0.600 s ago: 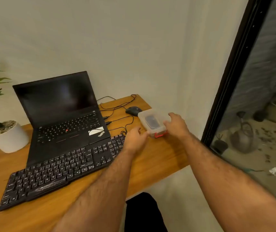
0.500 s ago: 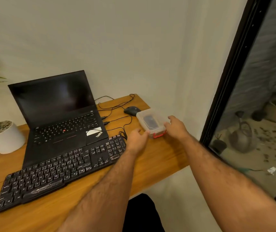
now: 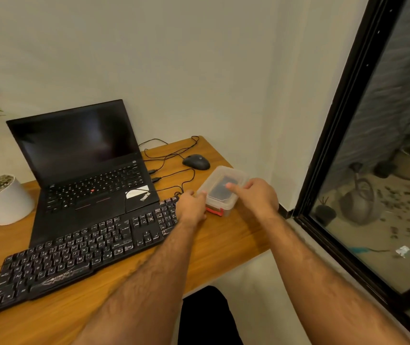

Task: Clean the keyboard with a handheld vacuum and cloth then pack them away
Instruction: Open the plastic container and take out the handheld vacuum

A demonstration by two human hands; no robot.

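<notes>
Both hands meet at a clear plastic box (image 3: 223,188) right of centre in the frame. The left hand (image 3: 191,206) grips its near-left corner with curled fingers, beside the red latch (image 3: 215,210). The right hand (image 3: 256,195) rests over the lid, thumb laid across the top and fingers curled down the far side, grasping it. A dark object shows through the lid; what it is cannot be told. The box sits on the wooden desk (image 3: 223,245), just beside the right end of the black keyboard (image 3: 84,255) that stretches to lower left. Behind lie an open laptop (image 3: 79,158), a mouse (image 3: 196,161) and, at the left edge, a white plant pot (image 3: 5,202).
</notes>
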